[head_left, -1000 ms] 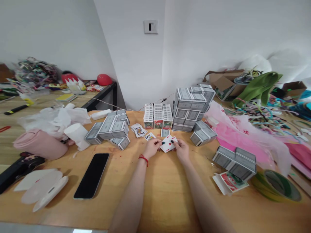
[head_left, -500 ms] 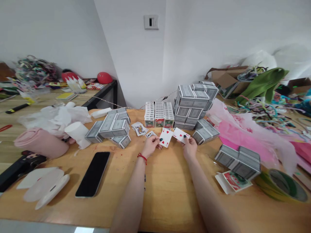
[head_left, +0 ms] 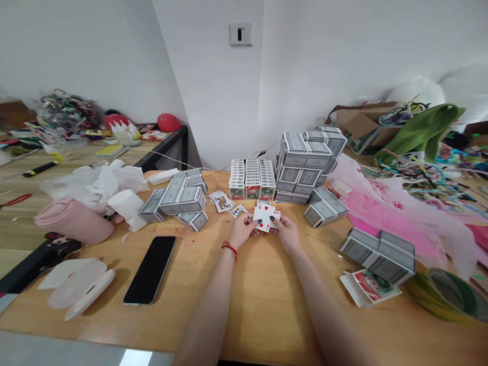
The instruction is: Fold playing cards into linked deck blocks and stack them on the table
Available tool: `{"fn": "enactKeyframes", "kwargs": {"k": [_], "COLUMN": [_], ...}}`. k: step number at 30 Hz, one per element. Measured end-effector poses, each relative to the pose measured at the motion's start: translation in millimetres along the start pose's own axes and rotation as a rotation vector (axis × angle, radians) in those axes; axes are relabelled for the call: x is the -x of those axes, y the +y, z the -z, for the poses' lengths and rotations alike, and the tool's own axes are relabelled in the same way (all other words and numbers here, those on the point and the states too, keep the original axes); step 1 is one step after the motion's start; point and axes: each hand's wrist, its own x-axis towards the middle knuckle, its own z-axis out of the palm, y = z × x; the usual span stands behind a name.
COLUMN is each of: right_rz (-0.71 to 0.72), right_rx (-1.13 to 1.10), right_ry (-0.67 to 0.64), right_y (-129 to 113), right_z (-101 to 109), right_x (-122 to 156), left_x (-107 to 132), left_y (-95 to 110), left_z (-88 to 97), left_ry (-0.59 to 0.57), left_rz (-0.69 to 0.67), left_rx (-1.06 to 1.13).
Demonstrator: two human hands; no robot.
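My left hand and my right hand meet over the middle of the wooden table. Together they pinch a small stack of playing cards, a red hearts face showing on top. Both hands have dark painted nails, and a red string circles my left wrist. A few loose face-up cards lie on the table just left of my hands. Rows of boxed card decks stand right behind the held cards.
Grey card cartons are piled at the left, behind right and at the right. A black phone lies at the left. An open red deck box, pink plastic sheet, tape roll and white plastic pieces surround them.
Half a second ago my hands were apart, each with one hearts card. Now they have come back together and the cards overlap between them. The view shifted slightly right.
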Motion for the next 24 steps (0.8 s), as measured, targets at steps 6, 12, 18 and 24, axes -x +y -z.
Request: {"fn": "enactKeyframes", "kwargs": {"k": [6, 12, 18, 24], "right_rz": [-0.010, -0.042, -0.025, 0.039], "right_rx": [0.045, 0.077, 0.166, 0.280], "right_ry": [-0.019, -0.014, 0.013, -0.001], "right_y": [0.6, 0.0, 4.4, 6.1], "right_z": [-1.5, -1.8, -0.7, -0.7], "right_x": [1.3, 0.1, -2.4, -2.6], "left_x": [-3.6, -9.6, -10.6, -10.1], "left_y": [-5.0, -11.7, -12.6, -10.4], "left_z": [2.0, 5.8, 4.4, 1.6], "left_ry": [0.143, 0.153, 0.167, 0.185], "left_rz": [-0.230, -0.182, -0.174, -0.166], "left_rx": [-0.080, -0.023, -0.027, 0.004]}}
